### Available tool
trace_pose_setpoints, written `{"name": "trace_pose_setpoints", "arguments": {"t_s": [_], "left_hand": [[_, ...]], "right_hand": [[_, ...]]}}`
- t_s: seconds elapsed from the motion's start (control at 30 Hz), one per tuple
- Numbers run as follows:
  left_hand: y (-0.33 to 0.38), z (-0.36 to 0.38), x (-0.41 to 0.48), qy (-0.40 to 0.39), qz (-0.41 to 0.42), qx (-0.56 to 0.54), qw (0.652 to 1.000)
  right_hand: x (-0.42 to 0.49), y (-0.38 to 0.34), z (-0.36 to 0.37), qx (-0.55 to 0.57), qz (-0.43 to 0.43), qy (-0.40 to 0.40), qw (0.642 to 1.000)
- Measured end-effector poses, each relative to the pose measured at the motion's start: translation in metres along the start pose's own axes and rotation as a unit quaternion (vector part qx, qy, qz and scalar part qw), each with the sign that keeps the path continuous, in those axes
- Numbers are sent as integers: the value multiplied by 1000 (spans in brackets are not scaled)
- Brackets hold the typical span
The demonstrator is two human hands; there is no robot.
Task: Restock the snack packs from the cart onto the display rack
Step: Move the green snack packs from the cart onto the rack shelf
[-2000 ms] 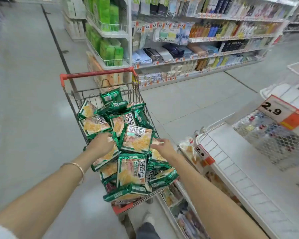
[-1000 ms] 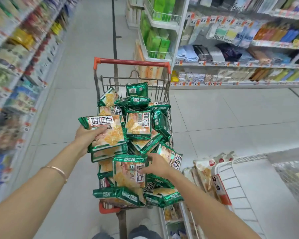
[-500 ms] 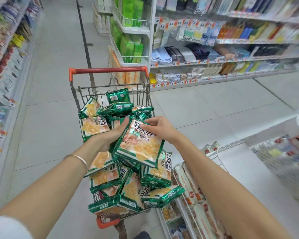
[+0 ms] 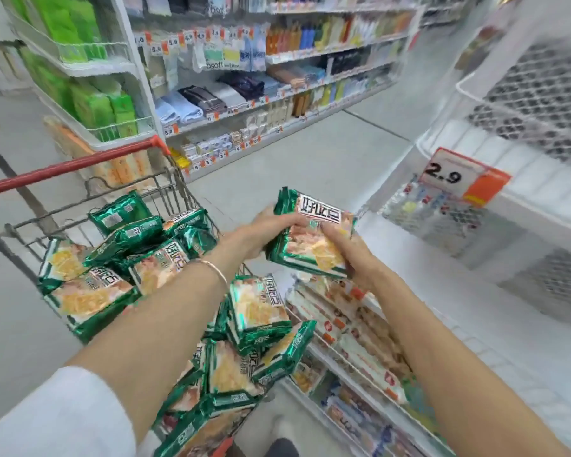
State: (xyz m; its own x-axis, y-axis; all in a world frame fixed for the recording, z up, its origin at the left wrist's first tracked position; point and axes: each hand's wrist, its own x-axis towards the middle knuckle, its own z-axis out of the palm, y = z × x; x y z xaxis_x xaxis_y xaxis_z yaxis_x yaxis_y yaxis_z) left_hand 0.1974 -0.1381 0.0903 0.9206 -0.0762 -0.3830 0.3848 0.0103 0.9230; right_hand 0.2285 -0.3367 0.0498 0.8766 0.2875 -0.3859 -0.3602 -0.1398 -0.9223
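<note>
Between cart and display rack, left hand and right hand grip one snack pack.

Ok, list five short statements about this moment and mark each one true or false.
1. The left hand and the right hand both hold one snack pack. True.
2. The cart has a red handle. True.
3. The cart is empty. False: many green packs are piled in it.
4. The price tag on the display rack reads 5.9. False: it reads 2.9.
5. A bracelet sits on the right wrist. False: it is on the left wrist.
</note>
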Motion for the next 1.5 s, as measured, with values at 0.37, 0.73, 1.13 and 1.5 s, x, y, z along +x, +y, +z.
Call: {"name": "trace_pose_setpoints", "arguments": {"t_s": [0.37, 0.73, 1.13, 1.5], "left_hand": [[4, 173, 159, -190, 99, 178, 960], [-41, 202, 264, -152, 305, 396, 853], [-14, 191, 304, -66, 417, 707, 567], [-33, 203, 303, 34, 449, 780, 435]], "right_hand": [[-9, 32, -187, -57, -143, 306, 940], [68, 78, -235, -93, -151, 217, 960], [122, 87, -252, -163, -163, 273, 934], [142, 113, -235, -153, -234, 346, 896]]}}
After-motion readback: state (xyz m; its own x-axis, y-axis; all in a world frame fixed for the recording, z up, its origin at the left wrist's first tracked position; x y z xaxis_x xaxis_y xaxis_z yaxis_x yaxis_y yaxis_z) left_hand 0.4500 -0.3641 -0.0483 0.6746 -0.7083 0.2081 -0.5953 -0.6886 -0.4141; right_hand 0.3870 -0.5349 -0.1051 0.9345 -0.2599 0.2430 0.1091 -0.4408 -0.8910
